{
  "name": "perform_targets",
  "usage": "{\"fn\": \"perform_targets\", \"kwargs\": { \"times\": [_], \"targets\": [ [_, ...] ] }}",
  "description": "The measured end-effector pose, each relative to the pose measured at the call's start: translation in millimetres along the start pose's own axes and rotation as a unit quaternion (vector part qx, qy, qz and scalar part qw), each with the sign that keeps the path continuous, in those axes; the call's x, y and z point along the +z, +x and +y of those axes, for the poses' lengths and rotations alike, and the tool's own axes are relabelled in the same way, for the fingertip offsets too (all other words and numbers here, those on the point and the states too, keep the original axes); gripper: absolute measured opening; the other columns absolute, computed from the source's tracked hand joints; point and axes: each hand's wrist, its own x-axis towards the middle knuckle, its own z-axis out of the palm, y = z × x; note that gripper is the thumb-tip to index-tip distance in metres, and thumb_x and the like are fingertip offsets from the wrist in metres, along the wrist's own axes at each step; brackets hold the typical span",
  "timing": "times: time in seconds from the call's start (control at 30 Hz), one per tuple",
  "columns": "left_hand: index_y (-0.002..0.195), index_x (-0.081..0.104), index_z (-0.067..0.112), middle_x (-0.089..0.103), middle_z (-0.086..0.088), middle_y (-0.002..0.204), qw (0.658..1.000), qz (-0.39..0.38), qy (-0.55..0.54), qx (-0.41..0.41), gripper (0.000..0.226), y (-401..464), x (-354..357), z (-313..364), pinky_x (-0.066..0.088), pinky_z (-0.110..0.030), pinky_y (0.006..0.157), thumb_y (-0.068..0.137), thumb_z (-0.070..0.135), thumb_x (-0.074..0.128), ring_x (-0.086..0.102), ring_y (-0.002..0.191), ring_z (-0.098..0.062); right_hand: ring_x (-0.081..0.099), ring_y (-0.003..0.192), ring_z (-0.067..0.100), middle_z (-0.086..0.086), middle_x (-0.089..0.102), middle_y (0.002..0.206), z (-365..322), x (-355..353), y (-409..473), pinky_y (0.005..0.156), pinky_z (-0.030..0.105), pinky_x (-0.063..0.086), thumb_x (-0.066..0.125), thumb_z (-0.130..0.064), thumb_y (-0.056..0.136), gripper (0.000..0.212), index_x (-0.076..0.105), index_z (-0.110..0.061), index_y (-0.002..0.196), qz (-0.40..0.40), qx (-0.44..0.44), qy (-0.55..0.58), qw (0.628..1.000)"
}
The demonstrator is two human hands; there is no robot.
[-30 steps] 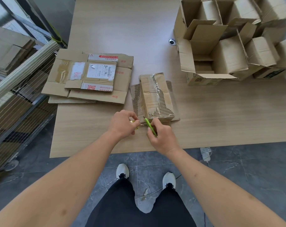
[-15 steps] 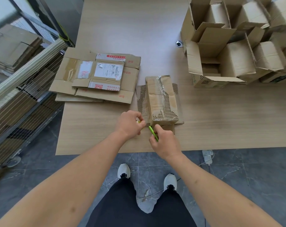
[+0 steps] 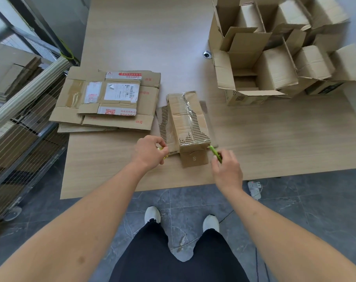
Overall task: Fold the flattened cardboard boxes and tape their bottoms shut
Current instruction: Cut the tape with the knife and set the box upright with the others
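Hands, two, bare, at the near edge of the pale wood-grain tabletop. Left hand: fingers curled and pinching a small yellowish item, mostly hidden, probably the tape end or roll; identity not certain. Right hand: fingers and thumb closed round a slim green cutter, its tip pointing far-left toward the box corner.

Small brown cardboard box with torn, striped top layer and clear tape along its seam: stands between the two hands and just beyond them, upturned, with its spread flaps flat on the table. Long axis runs near to far. Near end face, marked "S", faces the person. Cutter tip sits just beside the box's near right corner; left hand just beside the near left edge. Both hands are about equally near, so the next move, judged to be cutting or pressing tape at the near end, calls for short inward reaches only.

Stack of flattened brown cardboard boxes with white labels and red print: left of the small box, apart from it.

Group of erected brown cardboard boxes, flaps open: far right.

Wire-mesh rack holding flat cardboard: left of the table. Grey tiled floor below; white power strip under the table edge.
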Motion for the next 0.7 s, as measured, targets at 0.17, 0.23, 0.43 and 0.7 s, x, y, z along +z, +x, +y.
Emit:
{"fn": "perform_targets", "kwargs": {
  "times": [0.17, 0.23, 0.43, 0.7],
  "targets": [
    [0.082, 0.071, 0.028, 0.069, 0.010, 0.053, 1.000, 0.021, 0.004, 0.014, 0.010, 2.1, 3.4, 6.8, 0.061, -0.038, 0.075, 0.090, 0.032, 0.069, 0.069, 0.065, -0.004, 0.054, 0.091, 0.027, 0.006, 0.054, 0.109, 4.4, 2.5, 36.3, 0.075, 0.030, 0.036, 0.049, -0.013, 0.104, 0.026, 0.065, -0.013, 0.124, 0.028, 0.087, 0.033, 0.995],
    [0.081, 0.071, 0.027, 0.069, 0.009, 0.054, 1.000, 0.023, 0.007, 0.015, 0.010, 1.7, 3.6, 5.5, 0.060, -0.036, 0.074, 0.091, 0.031, 0.070, 0.066, 0.061, -0.002, 0.055, 0.096, 0.030, 0.010, 0.053, 0.114, 1.9, 4.2, 47.4, 0.078, 0.030, 0.036, 0.048, -0.006, 0.102, 0.032, 0.063, -0.011, 0.129, 0.020, 0.131, 0.027, 0.991],
    [0.079, 0.071, 0.028, 0.070, 0.007, 0.054, 1.000, 0.026, -0.001, 0.010, 0.011, 4.1, 4.9, 1.7, 0.056, -0.030, 0.067, 0.090, 0.032, 0.071, 0.061, 0.053, 0.002, 0.057, 0.112, 0.040, 0.017, 0.051, 0.119, -1.0, 3.2, 71.3, 0.090, 0.041, 0.047, 0.047, 0.002, 0.094, 0.031, 0.060, -0.005, 0.121, -0.006, 0.172, -0.006, 0.985],
    [0.080, 0.071, 0.027, 0.070, 0.008, 0.055, 1.000, 0.021, -0.003, -0.007, 0.012, 2.4, 3.1, 6.3, 0.050, -0.026, 0.062, 0.091, 0.033, 0.071, 0.059, 0.053, 0.000, 0.052, 0.112, 0.035, 0.015, 0.050, 0.128, -26.1, -5.6, 69.3, 0.094, 0.042, 0.044, 0.053, -0.011, 0.097, 0.038, 0.055, -0.011, 0.134, 0.045, 0.071, -0.009, 0.996]
  ]
}}
